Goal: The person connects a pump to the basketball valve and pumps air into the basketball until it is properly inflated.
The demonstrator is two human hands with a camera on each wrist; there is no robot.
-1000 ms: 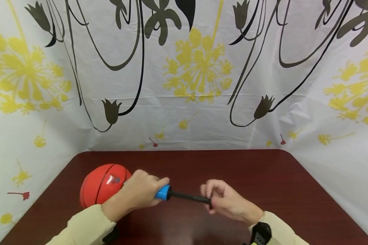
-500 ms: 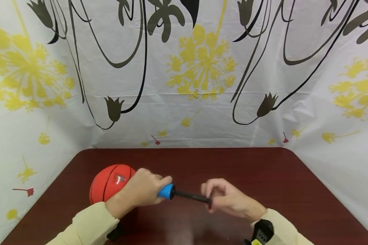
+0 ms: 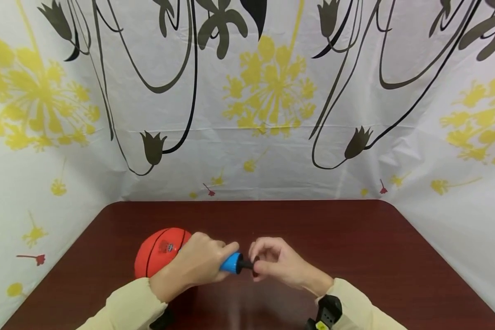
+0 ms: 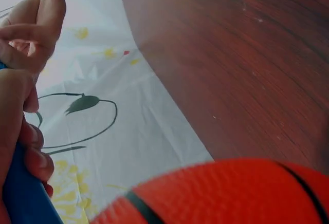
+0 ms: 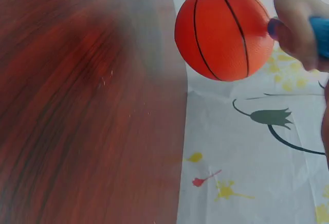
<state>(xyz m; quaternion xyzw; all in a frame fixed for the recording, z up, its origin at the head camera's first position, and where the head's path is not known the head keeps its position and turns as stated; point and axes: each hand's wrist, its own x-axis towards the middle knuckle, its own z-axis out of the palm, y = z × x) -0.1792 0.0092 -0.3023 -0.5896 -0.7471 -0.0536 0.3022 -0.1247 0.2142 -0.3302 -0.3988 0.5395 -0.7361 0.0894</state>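
Note:
An orange-red ball (image 3: pixel 158 252) with black seams, like a small basketball, sits left of centre in the head view. My left hand (image 3: pixel 195 261) grips the blue barrel of a hand pump (image 3: pixel 232 263). In the right wrist view the pump's near end (image 5: pixel 274 27) meets the ball (image 5: pixel 221 34); whether a needle is in it is hidden. A short length of black rod (image 3: pixel 246 265) shows beyond the barrel. My right hand (image 3: pixel 282 266) pinches the dark handle at the rod's end, close to the left hand. The left wrist view shows the blue barrel (image 4: pixel 28 198) under curled fingers.
Beneath is a dark red-brown wooden table (image 3: pixel 334 243) with rounded far corners. White sheeting (image 3: pixel 214 151) with flower prints stands behind it and along both sides. A black band with a device (image 3: pixel 327 311) is on the right wrist.
My right hand has moved left, so the rod has slid into the barrel and much less of it shows. The ball and left hand have shifted slightly right; the ball has turned a little.

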